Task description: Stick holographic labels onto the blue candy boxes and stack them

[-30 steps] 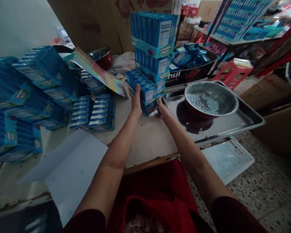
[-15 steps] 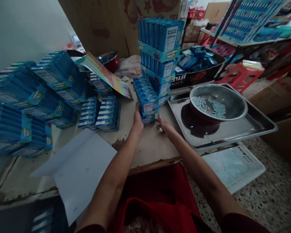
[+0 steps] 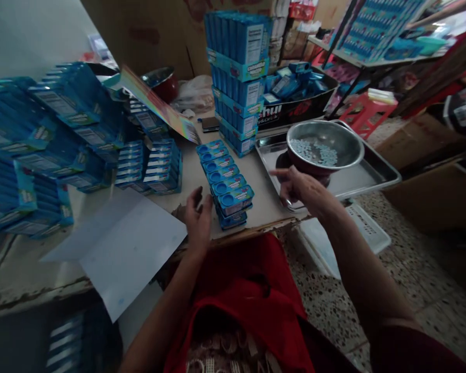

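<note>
A tray of small open blue boxes (image 3: 225,184) lies at the table's near edge, its row running away from me. My left hand (image 3: 199,220) rests beside its near left corner, fingers loosely extended and touching the tray's side. My right hand (image 3: 300,189) hovers to the tray's right, in front of a metal bowl (image 3: 326,147) holding pale blue candies (image 3: 314,151), fingers spread and holding nothing. The bowl sits on a steel tray (image 3: 376,176). Behind stands a tall stack of blue boxes (image 3: 238,77).
Piles of blue boxes (image 3: 58,140) fill the table's left side. White paper sheets (image 3: 120,248) lie at the near left. A holographic card (image 3: 159,111) leans at the back. A white basket (image 3: 357,233) sits on the floor, a red stool (image 3: 367,111) beyond.
The tray of open boxes has been drawn from the stack's foot to the table's near edge. My right hand let go and lifted toward the bowl; my left hand stayed by the tray.
</note>
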A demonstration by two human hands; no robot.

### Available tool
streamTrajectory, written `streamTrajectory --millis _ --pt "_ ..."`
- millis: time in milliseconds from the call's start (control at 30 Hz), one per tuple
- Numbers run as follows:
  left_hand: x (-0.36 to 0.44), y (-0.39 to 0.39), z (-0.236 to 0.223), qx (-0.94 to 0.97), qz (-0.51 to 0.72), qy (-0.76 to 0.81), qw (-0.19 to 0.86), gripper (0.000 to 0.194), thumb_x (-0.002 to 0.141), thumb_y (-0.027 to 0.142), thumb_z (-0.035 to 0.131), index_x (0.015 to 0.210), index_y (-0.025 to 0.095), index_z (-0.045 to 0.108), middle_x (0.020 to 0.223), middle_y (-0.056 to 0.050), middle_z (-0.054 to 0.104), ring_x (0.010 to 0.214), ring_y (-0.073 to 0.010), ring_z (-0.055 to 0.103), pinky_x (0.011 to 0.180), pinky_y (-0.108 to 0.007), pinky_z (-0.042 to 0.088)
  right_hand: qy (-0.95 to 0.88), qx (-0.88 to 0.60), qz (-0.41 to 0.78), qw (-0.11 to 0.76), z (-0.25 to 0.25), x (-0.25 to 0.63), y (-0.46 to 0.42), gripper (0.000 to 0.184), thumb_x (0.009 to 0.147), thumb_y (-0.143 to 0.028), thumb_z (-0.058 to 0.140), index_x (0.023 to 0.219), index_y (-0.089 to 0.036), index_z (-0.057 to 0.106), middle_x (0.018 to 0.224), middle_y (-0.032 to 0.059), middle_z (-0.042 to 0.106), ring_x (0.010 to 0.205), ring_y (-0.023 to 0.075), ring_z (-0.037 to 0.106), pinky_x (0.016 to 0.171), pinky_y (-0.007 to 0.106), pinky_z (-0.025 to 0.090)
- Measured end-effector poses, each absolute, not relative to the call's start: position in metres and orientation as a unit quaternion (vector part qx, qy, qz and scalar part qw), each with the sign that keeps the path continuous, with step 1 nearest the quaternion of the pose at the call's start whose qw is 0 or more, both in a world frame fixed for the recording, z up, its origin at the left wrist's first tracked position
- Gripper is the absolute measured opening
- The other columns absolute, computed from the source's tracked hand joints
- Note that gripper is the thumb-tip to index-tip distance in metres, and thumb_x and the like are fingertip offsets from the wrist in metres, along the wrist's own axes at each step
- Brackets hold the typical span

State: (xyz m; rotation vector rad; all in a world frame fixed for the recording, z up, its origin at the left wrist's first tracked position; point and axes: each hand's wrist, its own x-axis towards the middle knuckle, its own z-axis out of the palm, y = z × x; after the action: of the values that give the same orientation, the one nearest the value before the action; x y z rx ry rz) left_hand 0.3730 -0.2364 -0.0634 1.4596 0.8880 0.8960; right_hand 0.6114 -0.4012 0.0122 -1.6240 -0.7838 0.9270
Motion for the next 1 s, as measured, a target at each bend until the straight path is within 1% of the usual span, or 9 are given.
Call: streamTrajectory --millis 100,200,333,433,533,700,867,933,1000 --pt "0.366 -0.232 -0.022 0.637 0.466 0.341 0.51 0.03 0.097 0.058 0.078 0.113 0.032 0.078 0.13 -0.004 0.078 0.137 -0.0299 0.07 0.117 -0.047 0.061 -0.301 -0.672 0.374 0.564 0.058 0.611 -0.384 0.073 0.104 -0.085 0.045 0.137 -0.024 0.069 0.07 -0.0009 0.063 0.06 0.014 0.058 0.057 0.025 0.04" --pt "0.373 -0.234 0.01 0.64 0.453 0.286 0.551 0.034 0.096 0.061 0.08 0.109 0.03 0.078 0.114 -0.004 0.081 0.117 -0.0267 0.078 0.109 -0.044 0.066 -0.298 -0.649 0.382 0.586 0.085 0.594 -0.358 0.074 0.105 -0.086 0.042 0.132 -0.023 0.07 0.075 -0.0002 0.063 0.065 0.0142 0.061 0.06 0.023 0.045" --pt "0.387 -0.23 0.02 0.604 0.403 0.241 0.644 0.043 0.094 0.063 0.08 0.118 0.027 0.076 0.116 -0.007 0.082 0.102 -0.0234 0.08 0.098 -0.041 0.068 -0.298 -0.578 0.427 0.628 0.101 0.567 -0.335 0.074 0.105 -0.085 0.041 0.125 -0.02 0.07 0.076 -0.0006 0.057 0.067 0.0135 0.06 0.062 0.022 0.048" --pt "0.392 -0.223 0.019 0.589 0.367 0.225 0.684 0.043 0.095 0.062 0.079 0.117 0.026 0.077 0.116 -0.009 0.082 0.102 -0.0232 0.08 0.098 -0.041 0.067 -0.292 -0.518 0.485 0.641 0.104 0.554 -0.327 0.072 0.104 -0.086 0.045 0.116 -0.019 0.07 0.075 -0.0024 0.049 0.065 0.0125 0.054 0.06 0.023 0.049" --pt "0.389 -0.22 0.021 0.583 0.337 0.206 0.71 0.045 0.093 0.062 0.082 0.118 0.025 0.079 0.114 -0.009 0.082 0.102 -0.025 0.08 0.098 -0.043 0.067 -0.307 -0.499 0.488 0.647 0.102 0.547 -0.322 0.07 0.103 -0.086 0.046 0.113 -0.021 0.071 0.077 -0.0019 0.044 0.065 0.013 0.051 0.06 0.025 0.051" --pt "0.38 -0.219 0.023 0.542 0.318 0.182 0.756 0.05 0.087 0.067 0.087 0.107 0.022 0.08 0.103 -0.008 0.081 0.09 -0.0222 0.079 0.089 -0.04 0.067 -0.316 -0.458 0.522 0.647 0.088 0.542 -0.309 0.066 0.106 -0.082 0.046 0.112 -0.023 0.072 0.076 -0.0025 0.046 0.067 0.0135 0.056 0.065 0.026 0.057" --pt "0.38 -0.215 0.022 0.501 0.333 0.198 0.774 0.052 0.066 0.058 0.104 0.088 0.019 0.076 0.084 -0.002 0.077 0.078 -0.0164 0.075 0.079 -0.031 0.065 -0.331 -0.405 0.558 0.644 0.079 0.538 -0.301 0.057 0.097 -0.076 0.07 0.108 -0.021 0.072 0.072 -0.0043 0.058 0.061 0.012 0.058 0.059 0.025 0.057" --pt "0.38 -0.212 0.023 0.493 0.34 0.208 0.773 0.051 0.062 0.054 0.106 0.082 0.019 0.075 0.08 -0.001 0.075 0.074 -0.0146 0.073 0.076 -0.028 0.064 -0.343 -0.411 0.552 0.639 0.076 0.539 -0.302 0.046 0.09 -0.061 0.086 0.11 -0.022 0.073 0.078 -0.0037 0.066 0.063 0.0111 0.061 0.06 0.023 0.057" --pt "0.378 -0.207 0.024 0.487 0.351 0.223 0.768 0.05 0.059 0.051 0.106 0.079 0.019 0.074 0.077 0.0 0.074 0.071 -0.0134 0.071 0.072 -0.026 0.063 -0.354 -0.433 0.536 0.633 0.074 0.544 -0.304 0.046 0.079 -0.043 0.097 0.113 -0.022 0.074 0.081 -0.0039 0.071 0.063 0.0097 0.061 0.059 0.022 0.055"
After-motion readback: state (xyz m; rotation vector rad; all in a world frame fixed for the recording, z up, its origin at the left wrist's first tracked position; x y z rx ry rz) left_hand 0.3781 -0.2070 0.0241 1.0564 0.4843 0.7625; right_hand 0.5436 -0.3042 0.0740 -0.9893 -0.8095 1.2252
